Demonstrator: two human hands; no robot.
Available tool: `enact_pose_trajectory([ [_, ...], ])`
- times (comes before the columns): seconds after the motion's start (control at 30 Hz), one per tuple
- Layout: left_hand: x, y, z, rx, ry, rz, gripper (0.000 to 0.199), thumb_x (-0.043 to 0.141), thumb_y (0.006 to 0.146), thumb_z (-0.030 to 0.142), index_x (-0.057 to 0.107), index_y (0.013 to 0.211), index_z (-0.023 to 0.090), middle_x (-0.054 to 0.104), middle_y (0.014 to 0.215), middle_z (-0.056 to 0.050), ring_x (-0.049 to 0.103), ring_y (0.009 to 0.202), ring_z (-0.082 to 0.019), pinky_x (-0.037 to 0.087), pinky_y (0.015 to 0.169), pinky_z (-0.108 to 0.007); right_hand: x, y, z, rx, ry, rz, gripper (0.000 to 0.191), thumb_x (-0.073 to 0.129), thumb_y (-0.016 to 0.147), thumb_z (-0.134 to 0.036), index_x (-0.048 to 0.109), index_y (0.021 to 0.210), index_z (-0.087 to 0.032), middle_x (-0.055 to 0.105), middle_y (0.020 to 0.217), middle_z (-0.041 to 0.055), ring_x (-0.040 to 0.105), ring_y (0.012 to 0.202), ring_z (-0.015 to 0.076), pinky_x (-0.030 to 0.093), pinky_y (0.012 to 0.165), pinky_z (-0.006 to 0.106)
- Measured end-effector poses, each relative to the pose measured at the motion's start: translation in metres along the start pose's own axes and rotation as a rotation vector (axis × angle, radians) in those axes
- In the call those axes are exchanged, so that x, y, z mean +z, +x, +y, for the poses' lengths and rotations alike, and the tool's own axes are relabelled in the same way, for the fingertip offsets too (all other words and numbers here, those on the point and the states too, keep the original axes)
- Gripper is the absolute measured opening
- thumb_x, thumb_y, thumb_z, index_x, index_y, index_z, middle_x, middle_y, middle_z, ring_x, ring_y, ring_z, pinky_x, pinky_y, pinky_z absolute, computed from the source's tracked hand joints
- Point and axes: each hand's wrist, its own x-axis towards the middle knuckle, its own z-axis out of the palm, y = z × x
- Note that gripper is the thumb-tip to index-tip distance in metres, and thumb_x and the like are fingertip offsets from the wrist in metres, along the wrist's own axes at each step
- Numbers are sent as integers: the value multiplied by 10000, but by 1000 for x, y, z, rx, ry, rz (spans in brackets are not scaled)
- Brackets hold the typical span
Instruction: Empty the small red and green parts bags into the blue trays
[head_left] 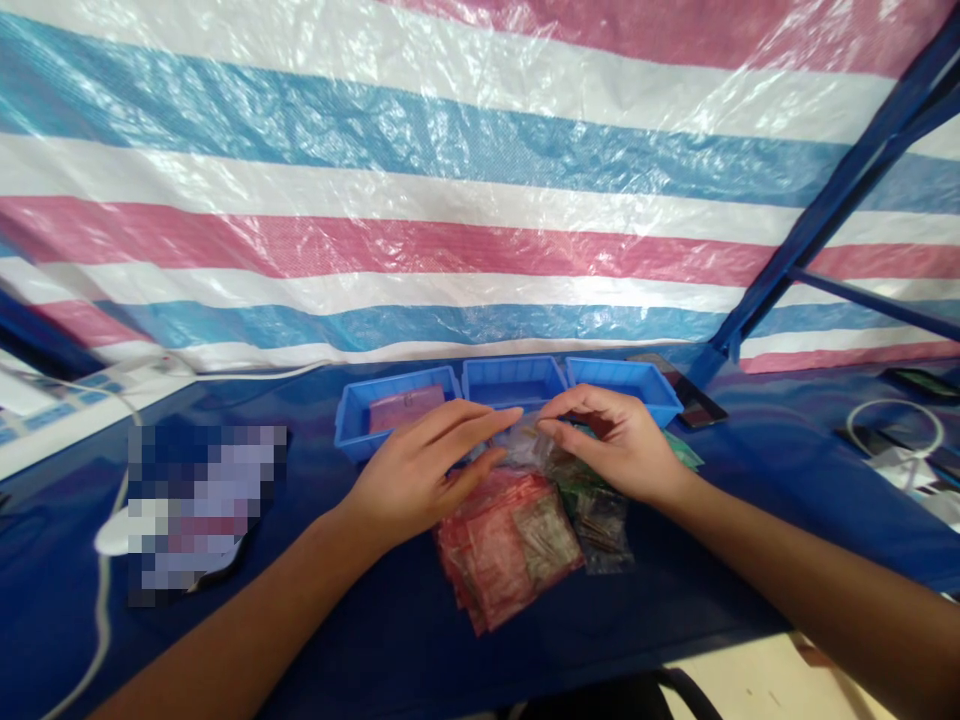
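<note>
My left hand (420, 470) hovers over the left side of a pile of red plastic bags (495, 570), its fingers stretched out and apart. To the right, my right hand (619, 440) pinches thumb and forefinger on a small clear plastic bag (551, 450); its contents are too blurred to name. Beside the red pile lies another clear bag (604, 530) with thin brownish pieces in it. Green bags (682, 450) stick out from behind my right hand. Whether my left fingertips touch the clear bag, I cannot tell.
Three blue bins stand in a row behind my hands: the left bin (352, 425) holds a pink packet (405, 407), beside a middle bin (514, 380) and a right bin (630, 378). A phone-like dark slab (701, 400), a white cable (103, 610) and a pixelated object (210, 510) lie around.
</note>
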Motion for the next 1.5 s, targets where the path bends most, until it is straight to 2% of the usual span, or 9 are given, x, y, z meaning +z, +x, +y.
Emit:
enact_pose_trajectory([
  [0.1, 0, -2, -3, 57, 55, -32, 511, 703, 1026, 152, 606, 1516, 260, 741, 1265, -75, 730, 1141, -175, 612, 1002, -285, 1, 1, 4, 33, 63, 38, 213, 842, 940, -356, 746, 1073, -220, 799, 995, 44, 760, 908, 186, 600, 840, 309],
  [0.2, 0, -2, -4, 85, 43, -64, 427, 688, 1020, 121, 678, 1428, 248, 744, 1285, -75, 732, 1152, -177, 609, 1004, -284, 1, 2, 4, 26, 75, 44, 269, 842, 941, -370, 745, 1147, -227, 811, 1000, 46, 771, 906, 186, 616, 832, 307],
  [0.33, -1, -2, -3, 74, 49, -65, 396, 693, 1023, 146, 685, 1413, 218, 752, 1296, -93, 739, 1170, -190, 615, 1037, -305, 1, 0, 5, 0, 50, 34, 206, 808, 972, -382, 786, 1105, -226, 824, 1075, 72, 788, 992, 211, 641, 903, 339],
  [0.57, -2, -1, -4, -2, 60, -90, 353, 667, 1046, 217, 702, 1397, 215, 759, 1316, -108, 748, 1195, -205, 622, 1076, -333, -2, 3, 8, -11, -63, 84, 160, 816, 953, -330, 801, 1074, -227, 829, 1074, 65, 788, 997, 216, 631, 944, 355],
  [0.67, -1, -2, -6, -33, 20, -157, 297, 651, 1057, 235, 733, 1342, 217, 767, 1324, -94, 757, 1189, -200, 631, 1060, -325, -7, 6, 5, -85, -198, 114, 76, 760, 976, -254, 811, 1029, -233, 827, 1029, 56, 778, 975, 220, 613, 930, 364],
  [0.93, 4, -4, -12, -108, 7, -326, 307, 665, 1055, 272, 746, 1350, 242, 751, 1399, -64, 746, 1243, -208, 605, 1114, -340, -18, 11, 8, -292, -516, 183, 244, 656, 1014, -169, 846, 1103, -293, 833, 1129, 59, 770, 1066, 270, 608, 962, 450],
  [1.17, 4, -5, -15, -102, -20, -327, 304, 670, 1035, 197, 764, 1318, 254, 788, 1321, -47, 760, 1194, -190, 612, 1072, -307, -21, 14, 9, -371, -589, 208, 302, 630, 1035, -164, 845, 1177, -322, 834, 1188, 56, 771, 1098, 286, 608, 981, 489],
  [1.3, 5, -5, -15, -78, -15, -313, 293, 662, 1032, 181, 773, 1295, 252, 794, 1306, -42, 766, 1174, -186, 617, 1055, -298, -24, 18, 16, -402, -658, 121, 295, 622, 1041, -165, 832, 1189, -309, 833, 1204, 56, 767, 1121, 289, 591, 1029, 508],
  [1.5, 5, -8, -16, -71, 23, -256, 290, 633, 1050, 160, 755, 1305, 225, 812, 1252, -36, 782, 1116, -170, 624, 1024, -283, -18, 19, 24, -318, -741, -35, 233, 681, 1003, -189, 820, 1179, -252, 850, 1136, 75, 765, 1153, 325, 579, 1062, 542],
])
